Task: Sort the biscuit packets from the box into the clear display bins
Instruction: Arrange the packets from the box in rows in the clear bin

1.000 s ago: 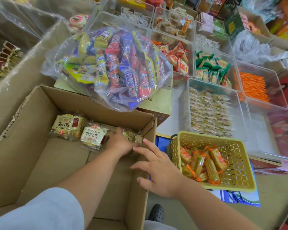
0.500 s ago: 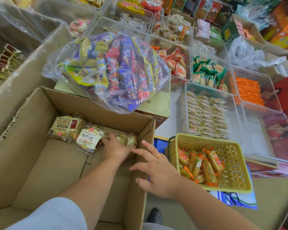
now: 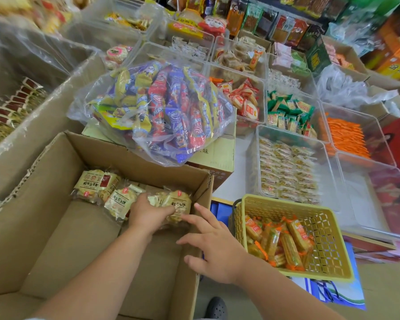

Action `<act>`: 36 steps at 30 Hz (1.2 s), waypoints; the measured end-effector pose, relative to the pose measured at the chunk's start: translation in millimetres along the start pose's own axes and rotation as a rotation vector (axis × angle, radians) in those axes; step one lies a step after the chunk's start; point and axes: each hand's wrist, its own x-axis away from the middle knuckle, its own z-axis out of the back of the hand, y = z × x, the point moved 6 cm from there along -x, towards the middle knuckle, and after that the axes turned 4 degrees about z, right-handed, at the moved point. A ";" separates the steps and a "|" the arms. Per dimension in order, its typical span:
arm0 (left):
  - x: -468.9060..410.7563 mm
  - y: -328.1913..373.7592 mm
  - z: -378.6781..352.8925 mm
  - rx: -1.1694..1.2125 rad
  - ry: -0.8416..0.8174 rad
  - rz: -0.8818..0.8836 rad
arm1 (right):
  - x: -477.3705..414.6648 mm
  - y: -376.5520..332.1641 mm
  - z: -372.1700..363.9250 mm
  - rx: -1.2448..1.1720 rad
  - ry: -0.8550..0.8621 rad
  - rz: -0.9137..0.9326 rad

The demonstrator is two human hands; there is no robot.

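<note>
**Head view: biscuit packets (image 3: 179,205) gripped deep in the box (image 3: 44,239)**

Left hand (image 3: 151,214) is curled round the packets at the box's far right corner, the row running left to right along the far wall. Right hand (image 3: 214,249) hovers spread and empty over the right wall. The clear bin (image 3: 255,158) of matching packets lies far right. The lift must clear that wall and the yellow basket (image 3: 286,200) between, I'd say.

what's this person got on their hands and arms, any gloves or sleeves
Nothing on either: the left hand and right hand are bare, with no gloves, rings or watch showing, and both forearms are uncovered.
</note>
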 end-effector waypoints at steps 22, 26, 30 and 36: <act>241.9 110.6 -34.4 -0.333 0.395 -0.873 | 89.2 36.9 92.5 -1.821 0.055 -0.380; 262.2 128.5 -85.5 -0.440 0.327 -0.961 | 118.1 68.7 96.6 -1.891 -0.037 -0.399; 266.3 136.9 -123.4 -0.476 0.180 -0.940 | 139.1 110.4 99.3 -1.884 -0.043 -0.376; 253.7 141.3 -141.1 -0.297 0.149 -0.758 | 149.6 156.6 109.1 -1.902 0.020 -0.388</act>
